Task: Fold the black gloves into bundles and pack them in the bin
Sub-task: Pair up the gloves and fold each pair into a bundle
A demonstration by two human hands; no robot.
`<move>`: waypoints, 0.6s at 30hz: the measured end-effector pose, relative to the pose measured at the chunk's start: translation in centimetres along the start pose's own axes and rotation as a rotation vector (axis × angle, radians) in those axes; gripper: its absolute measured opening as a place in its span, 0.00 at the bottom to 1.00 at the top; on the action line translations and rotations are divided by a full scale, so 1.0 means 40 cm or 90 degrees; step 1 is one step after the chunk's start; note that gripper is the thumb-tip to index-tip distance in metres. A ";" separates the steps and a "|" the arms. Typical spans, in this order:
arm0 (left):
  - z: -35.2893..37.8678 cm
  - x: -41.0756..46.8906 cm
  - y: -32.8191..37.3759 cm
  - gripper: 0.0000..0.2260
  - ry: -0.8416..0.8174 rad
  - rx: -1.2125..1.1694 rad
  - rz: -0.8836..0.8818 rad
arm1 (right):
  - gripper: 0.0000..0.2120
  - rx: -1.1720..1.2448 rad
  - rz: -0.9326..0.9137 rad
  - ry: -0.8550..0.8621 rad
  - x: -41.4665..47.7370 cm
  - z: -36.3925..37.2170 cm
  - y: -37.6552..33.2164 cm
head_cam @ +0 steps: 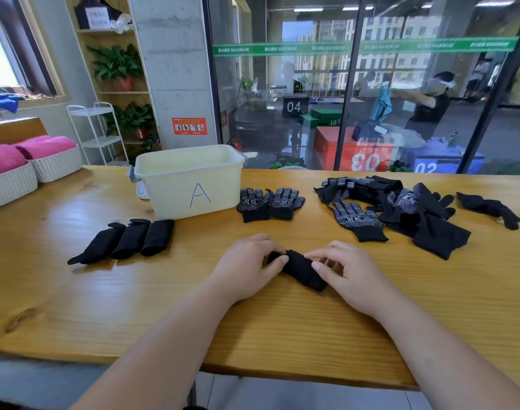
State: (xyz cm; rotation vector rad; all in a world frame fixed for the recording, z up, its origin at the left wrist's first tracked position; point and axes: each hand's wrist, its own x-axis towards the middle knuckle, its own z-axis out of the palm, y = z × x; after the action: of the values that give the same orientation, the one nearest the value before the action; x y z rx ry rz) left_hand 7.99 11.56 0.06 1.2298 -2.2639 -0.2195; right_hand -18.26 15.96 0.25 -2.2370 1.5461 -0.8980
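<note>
At the near middle of the counter (75, 306), the left hand (246, 269) and right hand (352, 275) each have a pinching grip on the rolled glove bundle (301, 270), probably so it cannot unroll. 3 finished bundles (131, 241) wait near the bin (190, 184).

black white-dotted gloves (357, 218), pale yellow bin (190, 184) with blue "a", pink cushions (45, 146)

A blue handwritten "A" stands on the front wall of the pale yellow bin (170, 199). Behind the glass, a green strip (365, 46) repeats "MAXIMUM", and the boxes carry numbers: "04" on the black box (294, 99), "03" on the red box (332, 146), "02" on the blue box (460, 164). White characters on the gloves (254, 213) and the print on the orange pillar sign (189, 126) are too small to read.
</note>
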 end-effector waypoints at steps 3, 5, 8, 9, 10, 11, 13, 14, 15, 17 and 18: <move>-0.025 -0.022 -0.031 0.14 -0.002 -0.024 -0.023 | 0.15 -0.057 -0.007 -0.031 0.019 0.013 -0.013; -0.045 -0.045 -0.057 0.14 0.011 -0.011 -0.038 | 0.19 -0.103 -0.007 -0.066 0.034 0.023 -0.022; -0.083 -0.079 -0.097 0.13 0.024 0.025 -0.068 | 0.19 -0.130 0.005 -0.111 0.058 0.044 -0.037; -0.095 -0.090 -0.110 0.12 0.027 0.039 -0.075 | 0.19 -0.129 0.010 -0.117 0.066 0.054 -0.042; -0.106 -0.101 -0.121 0.12 0.028 0.050 -0.081 | 0.19 -0.128 0.014 -0.117 0.074 0.067 -0.049; -0.117 -0.111 -0.132 0.13 0.027 0.058 -0.087 | 0.20 -0.128 0.020 -0.115 0.083 0.081 -0.058; -0.137 -0.131 -0.151 0.12 0.030 0.069 -0.098 | 0.20 -0.138 0.026 -0.111 0.105 0.112 -0.085; -0.145 -0.141 -0.160 0.12 0.037 0.076 -0.101 | 0.20 -0.145 0.029 -0.110 0.116 0.127 -0.102; -0.154 -0.150 -0.170 0.12 0.045 0.083 -0.105 | 0.21 -0.150 0.032 -0.109 0.127 0.142 -0.121; -0.168 -0.166 -0.189 0.12 0.058 0.094 -0.119 | 0.21 -0.160 0.040 -0.109 0.150 0.172 -0.164; -0.175 -0.173 -0.199 0.12 0.064 0.099 -0.125 | 0.21 -0.163 0.043 -0.108 0.161 0.187 -0.186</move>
State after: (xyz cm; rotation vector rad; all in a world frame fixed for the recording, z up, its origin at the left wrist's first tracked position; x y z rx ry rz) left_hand 20.49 13.49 0.13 1.5120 -2.1076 -0.0522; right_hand -6.52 12.09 0.70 -2.3433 1.7267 -0.4990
